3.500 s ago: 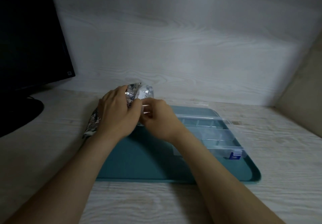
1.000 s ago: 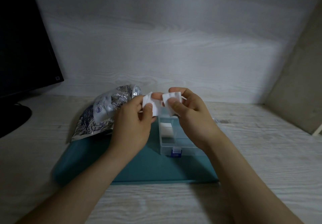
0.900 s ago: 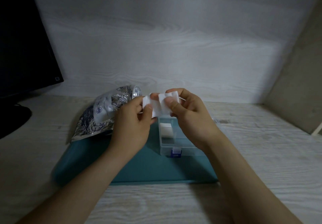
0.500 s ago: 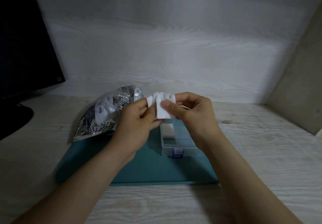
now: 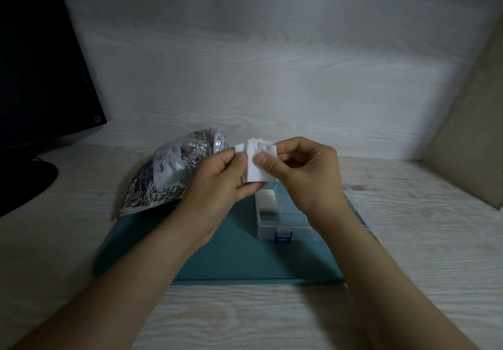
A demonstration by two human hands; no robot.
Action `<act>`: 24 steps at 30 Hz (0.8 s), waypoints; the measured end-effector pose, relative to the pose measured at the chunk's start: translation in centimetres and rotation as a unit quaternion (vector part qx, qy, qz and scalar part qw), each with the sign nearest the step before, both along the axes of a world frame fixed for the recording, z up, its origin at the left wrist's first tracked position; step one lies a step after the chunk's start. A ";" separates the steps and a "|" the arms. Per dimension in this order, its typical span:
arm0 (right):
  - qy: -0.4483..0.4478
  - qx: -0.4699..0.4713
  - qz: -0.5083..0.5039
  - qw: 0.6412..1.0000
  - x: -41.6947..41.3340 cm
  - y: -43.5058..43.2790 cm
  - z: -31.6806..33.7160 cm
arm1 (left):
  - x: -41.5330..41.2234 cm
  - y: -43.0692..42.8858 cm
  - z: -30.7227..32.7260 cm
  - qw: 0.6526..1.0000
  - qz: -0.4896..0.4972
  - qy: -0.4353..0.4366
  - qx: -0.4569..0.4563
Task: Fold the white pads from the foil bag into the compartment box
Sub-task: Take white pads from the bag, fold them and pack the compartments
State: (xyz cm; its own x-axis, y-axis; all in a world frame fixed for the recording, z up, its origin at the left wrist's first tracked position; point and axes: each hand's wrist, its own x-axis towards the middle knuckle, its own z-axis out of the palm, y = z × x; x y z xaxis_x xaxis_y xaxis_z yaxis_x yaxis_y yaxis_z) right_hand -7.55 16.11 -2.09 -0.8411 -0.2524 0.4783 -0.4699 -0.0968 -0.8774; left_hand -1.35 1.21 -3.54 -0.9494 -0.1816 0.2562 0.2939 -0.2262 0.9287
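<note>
White pad (image 5: 257, 164), partly folded and held in the air just above the far end of the box (image 5: 269, 231), touching nothing but the fingers. The left grip (image 5: 217, 183) pinches the pad's left edge. The right grip (image 5: 307, 175) pinches its right half, thumb pressed on the front face, so both grips are closed on the one pad. The clear box stands open on a teal mat (image 5: 231, 257). A stored pad (image 5: 268, 200) already lies in a compartment on the box's left side, and the compartment nearer the blue latch (image 5: 282, 236) looks empty. The foil bag (image 5: 168, 175) lies left of the box, its mouth turned toward the box. The table (image 5: 408, 227) carries all of these. Judged step: folding, with placement not yet begun. The next move likely calls for closing the crease, keeping it pinched so that the pad cannot spring open, and lowering the pad into a free compartment beside the filled one.
</note>
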 end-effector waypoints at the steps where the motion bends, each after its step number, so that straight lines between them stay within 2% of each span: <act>1: 0.002 -0.001 -0.003 1.000 0.0 0.0 0.0 | 0.0 0.0 0.0 1.000 0.001 -0.004 0.006; 9: -0.027 0.040 -0.053 0.997 -0.3 -0.2 -0.4 | -0.1 0.0 -0.2 1.000 0.014 0.002 -0.026; 12: -0.030 0.037 -0.030 0.998 -0.3 0.0 -0.4 | -0.1 -0.1 -0.3 0.999 0.026 0.002 -0.039; 18: -0.022 -0.033 -0.009 0.999 -1.0 1.0 0.3 | -0.3 -0.5 -0.3 0.997 0.059 0.015 -0.041; 24: -0.013 0.035 0.044 0.998 -0.9 1.2 0.2 | -0.1 -0.5 -0.1 0.998 0.020 -0.005 -0.056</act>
State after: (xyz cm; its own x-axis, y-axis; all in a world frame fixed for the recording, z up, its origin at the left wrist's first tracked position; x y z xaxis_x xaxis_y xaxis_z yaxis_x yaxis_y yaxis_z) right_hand -8.47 17.36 -1.90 -0.8260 -0.3577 0.4357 -0.4398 -0.0746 -0.8950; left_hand -1.40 0.69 -3.66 -0.9445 -0.1903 0.2677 0.2915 -0.1100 0.9502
